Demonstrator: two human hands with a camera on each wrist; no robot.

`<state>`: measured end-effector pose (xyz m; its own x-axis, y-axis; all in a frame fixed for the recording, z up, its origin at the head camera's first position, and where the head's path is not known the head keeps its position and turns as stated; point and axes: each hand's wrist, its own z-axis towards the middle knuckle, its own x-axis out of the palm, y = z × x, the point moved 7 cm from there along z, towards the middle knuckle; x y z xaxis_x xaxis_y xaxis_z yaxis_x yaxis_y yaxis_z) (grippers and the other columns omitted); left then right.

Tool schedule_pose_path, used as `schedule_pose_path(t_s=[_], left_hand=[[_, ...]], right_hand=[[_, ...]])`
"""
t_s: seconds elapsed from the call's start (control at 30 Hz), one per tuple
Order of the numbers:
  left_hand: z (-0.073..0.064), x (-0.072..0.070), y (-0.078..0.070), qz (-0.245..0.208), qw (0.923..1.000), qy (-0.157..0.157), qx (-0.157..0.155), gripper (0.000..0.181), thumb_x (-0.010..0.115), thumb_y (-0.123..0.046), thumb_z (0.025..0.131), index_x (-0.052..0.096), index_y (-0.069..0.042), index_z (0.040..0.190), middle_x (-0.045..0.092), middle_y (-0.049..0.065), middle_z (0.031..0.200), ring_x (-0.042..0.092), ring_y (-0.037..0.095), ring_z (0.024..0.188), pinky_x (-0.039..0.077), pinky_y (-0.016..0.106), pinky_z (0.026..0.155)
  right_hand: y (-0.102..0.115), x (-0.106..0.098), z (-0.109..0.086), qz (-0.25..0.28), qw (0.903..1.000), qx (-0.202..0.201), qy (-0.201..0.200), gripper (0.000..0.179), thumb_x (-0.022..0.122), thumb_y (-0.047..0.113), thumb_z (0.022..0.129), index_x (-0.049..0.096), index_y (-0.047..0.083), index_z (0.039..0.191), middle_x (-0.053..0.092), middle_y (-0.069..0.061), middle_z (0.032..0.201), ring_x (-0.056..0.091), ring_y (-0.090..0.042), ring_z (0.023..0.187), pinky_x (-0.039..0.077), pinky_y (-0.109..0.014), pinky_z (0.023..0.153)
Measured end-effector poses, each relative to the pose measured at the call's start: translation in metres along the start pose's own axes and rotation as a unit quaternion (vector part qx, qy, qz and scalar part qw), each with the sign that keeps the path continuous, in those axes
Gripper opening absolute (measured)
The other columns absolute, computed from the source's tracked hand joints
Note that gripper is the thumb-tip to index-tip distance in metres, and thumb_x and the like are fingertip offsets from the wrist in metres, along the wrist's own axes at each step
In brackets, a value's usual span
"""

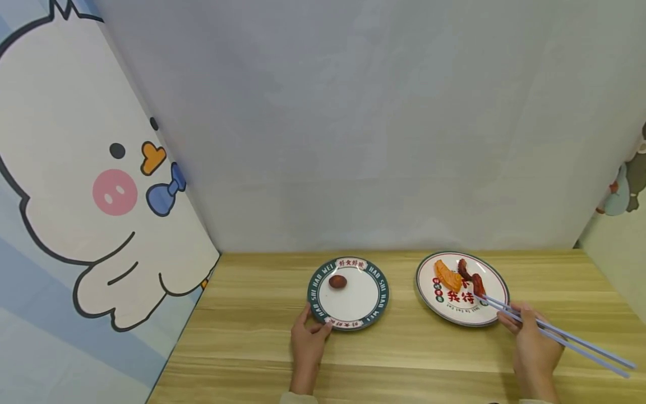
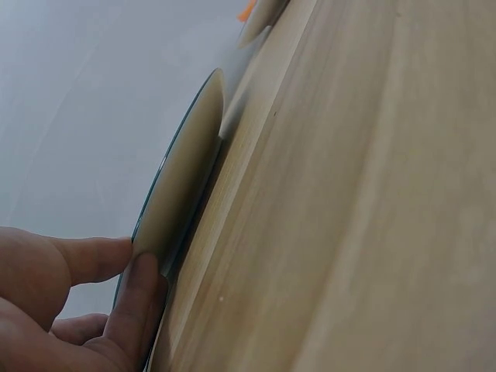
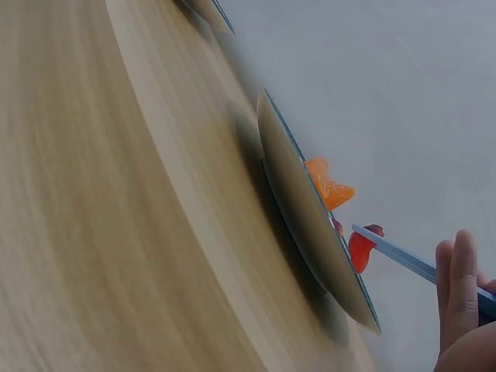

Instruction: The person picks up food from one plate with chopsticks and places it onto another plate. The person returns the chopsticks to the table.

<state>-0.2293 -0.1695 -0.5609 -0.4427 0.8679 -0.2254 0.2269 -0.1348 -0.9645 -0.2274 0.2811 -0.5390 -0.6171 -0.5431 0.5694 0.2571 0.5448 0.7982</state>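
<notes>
A green-rimmed plate (image 1: pixel 377 306) bears a small brown, egg-shaped piece (image 1: pixel 337 281). My left hand (image 1: pixel 308 342) pinches its near left edge, fingers under the rim (image 2: pixel 174 178). To the right stands a white plate with a dark rim (image 1: pixel 429 275) and red lettering. On it lie an orange, ridged piece (image 1: pixel 447 276) and two dark red, glossy pieces, one of them curved (image 1: pixel 462 269). My right hand (image 1: pixel 537 339) grips a pair of pale blue chopsticks (image 1: pixel 585 339). Their tips meet the nearer red piece (image 1: pixel 478 285), and the right wrist view shows this red piece (image 3: pixel 361 252) at the plate's rim.
Both plates stand on a wood-grain table (image 1: pixel 242 336), toward its back edge. Behind them rises a plain grey-white backdrop (image 1: pixel 353 140). A panel with a cartoon figure (image 1: pixel 65 140) borders the table's left side, and another printed panel (image 1: pixel 623 235) is at the right.
</notes>
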Motion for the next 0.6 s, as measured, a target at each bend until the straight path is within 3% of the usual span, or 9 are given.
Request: schedule_pose_path(t_s=[0.6], left_hand=[[0.001,0.0,0.001,-0.013,0.9999,0.001,0.007,0.074,0.077,0.012,0.086,0.047,0.008,0.154,0.056,0.028,0.143,0.064,0.019,0.089,0.058,0.019,0.067]], right_hand=[[-0.005,-0.014,0.004,-0.048,0.9981,0.032,-0.024,0.033,0.056,0.005,0.107,0.078,0.008,0.083,0.077,-0.003,0.074,0.075,-0.012,0.06,0.062,-0.021,0.063]])
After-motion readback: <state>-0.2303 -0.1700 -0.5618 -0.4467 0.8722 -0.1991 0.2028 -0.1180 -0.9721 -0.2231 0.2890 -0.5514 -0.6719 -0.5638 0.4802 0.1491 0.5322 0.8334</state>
